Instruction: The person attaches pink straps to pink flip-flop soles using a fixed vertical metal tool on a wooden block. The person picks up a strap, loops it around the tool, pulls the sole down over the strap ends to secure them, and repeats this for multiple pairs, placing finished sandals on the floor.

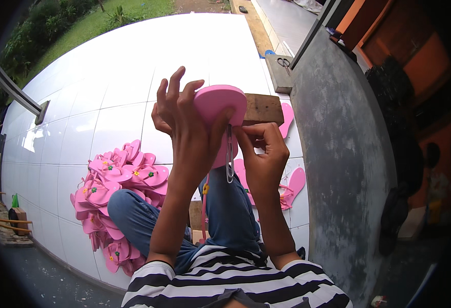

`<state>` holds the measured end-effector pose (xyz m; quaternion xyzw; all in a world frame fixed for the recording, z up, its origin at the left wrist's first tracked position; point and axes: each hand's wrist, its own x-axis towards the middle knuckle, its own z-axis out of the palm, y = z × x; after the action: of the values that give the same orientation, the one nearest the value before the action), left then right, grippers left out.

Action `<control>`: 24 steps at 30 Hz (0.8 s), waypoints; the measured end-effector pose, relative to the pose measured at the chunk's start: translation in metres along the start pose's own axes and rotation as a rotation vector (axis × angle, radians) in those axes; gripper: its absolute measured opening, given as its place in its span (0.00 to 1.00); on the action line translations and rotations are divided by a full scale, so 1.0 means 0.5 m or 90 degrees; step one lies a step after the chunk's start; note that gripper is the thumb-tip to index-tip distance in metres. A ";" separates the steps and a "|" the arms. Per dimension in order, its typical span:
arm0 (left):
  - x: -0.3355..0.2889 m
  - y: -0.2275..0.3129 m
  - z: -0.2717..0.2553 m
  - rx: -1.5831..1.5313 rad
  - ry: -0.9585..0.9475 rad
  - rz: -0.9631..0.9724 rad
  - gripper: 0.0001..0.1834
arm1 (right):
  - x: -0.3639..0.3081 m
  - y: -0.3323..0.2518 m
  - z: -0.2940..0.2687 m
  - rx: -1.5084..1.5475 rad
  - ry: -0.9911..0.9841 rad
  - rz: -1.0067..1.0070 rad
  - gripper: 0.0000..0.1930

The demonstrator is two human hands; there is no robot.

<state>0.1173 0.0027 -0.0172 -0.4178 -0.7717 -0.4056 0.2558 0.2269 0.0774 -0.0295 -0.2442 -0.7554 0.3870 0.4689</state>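
My left hand (187, 120) grips a pink flip-flop sole (220, 97), held up in front of my knees. Its thumb presses on the sole's face while the other fingers spread behind and above the edge. A slim metal tool with a long loop (229, 159) hangs down along the sole. Beside it, my right hand (266, 151) is closed in a pinch at the sole's right edge; what its fingertips hold is hidden. Below the sole dangles a pink strap (204, 208) with a yellow flower on it.
A heap of pink flip-flops (112, 179) with flowered straps lies left of my knee. More pink pieces (296, 184) rest on the tiles at right, near a wooden block (264, 109). Scissors (283, 62) sit on a small ledge beside the grey wall (338, 154).
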 end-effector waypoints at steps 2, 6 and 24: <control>-0.015 -0.016 -0.003 -0.056 0.010 0.025 0.34 | -0.026 0.027 0.015 -0.022 -0.027 0.029 0.11; -0.088 -0.040 -0.007 -0.190 0.104 0.030 0.23 | -0.118 0.055 0.016 0.253 -0.063 0.245 0.16; -0.344 -0.215 -0.009 -0.190 -0.020 -0.158 0.18 | -0.002 0.019 -0.006 -0.093 -0.060 -0.291 0.15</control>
<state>0.1151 -0.1110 -0.1853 -0.3589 -0.7526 -0.5372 0.1272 0.2301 0.0835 -0.0368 -0.0819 -0.8378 0.2264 0.4900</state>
